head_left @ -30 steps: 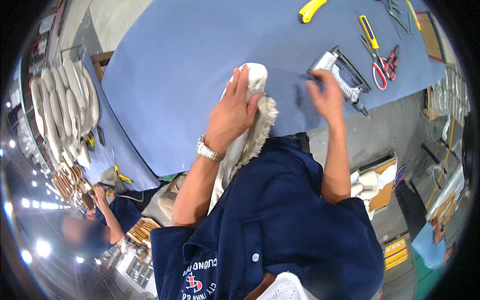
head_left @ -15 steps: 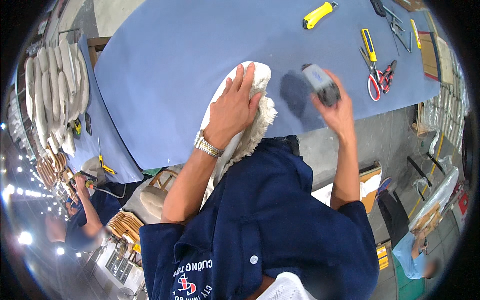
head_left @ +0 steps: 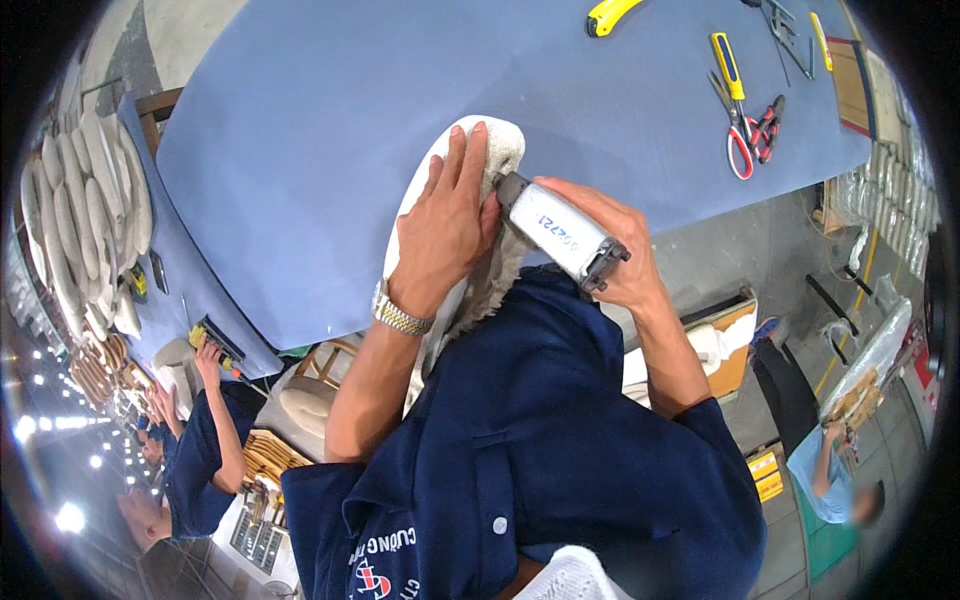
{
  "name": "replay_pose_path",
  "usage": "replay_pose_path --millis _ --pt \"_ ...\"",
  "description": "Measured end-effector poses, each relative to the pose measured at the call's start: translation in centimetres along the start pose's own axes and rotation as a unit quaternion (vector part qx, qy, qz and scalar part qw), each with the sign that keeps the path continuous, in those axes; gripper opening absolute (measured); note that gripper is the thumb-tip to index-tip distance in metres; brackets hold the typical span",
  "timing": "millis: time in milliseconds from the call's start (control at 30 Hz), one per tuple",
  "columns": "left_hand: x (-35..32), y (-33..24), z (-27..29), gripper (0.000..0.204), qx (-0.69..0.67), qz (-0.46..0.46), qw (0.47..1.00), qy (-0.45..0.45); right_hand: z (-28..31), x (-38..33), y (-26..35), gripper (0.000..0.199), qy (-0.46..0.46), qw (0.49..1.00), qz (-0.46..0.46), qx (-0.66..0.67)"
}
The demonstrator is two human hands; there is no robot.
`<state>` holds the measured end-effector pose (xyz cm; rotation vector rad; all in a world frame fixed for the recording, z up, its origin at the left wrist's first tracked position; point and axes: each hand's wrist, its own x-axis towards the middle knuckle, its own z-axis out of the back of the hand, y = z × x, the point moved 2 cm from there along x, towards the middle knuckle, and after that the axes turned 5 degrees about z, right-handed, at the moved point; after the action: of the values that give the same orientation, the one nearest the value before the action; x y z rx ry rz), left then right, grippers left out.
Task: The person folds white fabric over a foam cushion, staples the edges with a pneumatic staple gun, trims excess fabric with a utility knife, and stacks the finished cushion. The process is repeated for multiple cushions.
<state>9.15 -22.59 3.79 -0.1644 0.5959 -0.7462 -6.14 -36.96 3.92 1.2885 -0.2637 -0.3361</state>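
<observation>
My left hand (head_left: pixel 447 215) lies flat on a long, rounded cream fabric-covered pad (head_left: pixel 506 140), its fingers stretched toward the far end. The pad's right side has a frayed fabric edge, and its near end disappears beside my shirt. In my right hand (head_left: pixel 625 240) is a silver-grey tool with a black nose, apparently a staple gun (head_left: pixel 560 228). Its nose meets the pad's right side, close to my left fingertips. My right fingers wrap around its far side, so its handle is hidden.
On the blue table (head_left: pixel 320 130) lie a yellow-handled cutter (head_left: pixel 610 16), a yellow screwdriver (head_left: pixel 728 65), red-handled scissors (head_left: pixel 738 150) and red-black pliers (head_left: pixel 767 130). Similar pads (head_left: pixel 85 200) are stacked at left. One person (head_left: pixel 205 440) works at lower left; another (head_left: pixel 825 470) is at lower right.
My right hand has brought the staple gun leftward and down, from above the table to the pad's edge. My left hand stays on the pad. The view has shifted slightly.
</observation>
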Motion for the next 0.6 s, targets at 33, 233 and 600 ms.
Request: replay_pose_path --millis 33,233,600 --pt "0.0 -0.1 0.3 0.084 0.001 0.002 1.0 0.004 0.0 0.1 0.0 0.068 0.0 1.0 -0.001 0.006" --pt "0.2 0.6 0.2 0.082 -0.048 -0.023 0.998 0.024 -0.1 0.8 -0.2 0.067 0.031 0.998 -0.042 0.034" --pt "0.6 1.0 -0.1 0.09 -0.111 -0.053 0.992 0.015 -0.7 1.5 0.3 0.056 0.055 0.994 -0.087 0.02"
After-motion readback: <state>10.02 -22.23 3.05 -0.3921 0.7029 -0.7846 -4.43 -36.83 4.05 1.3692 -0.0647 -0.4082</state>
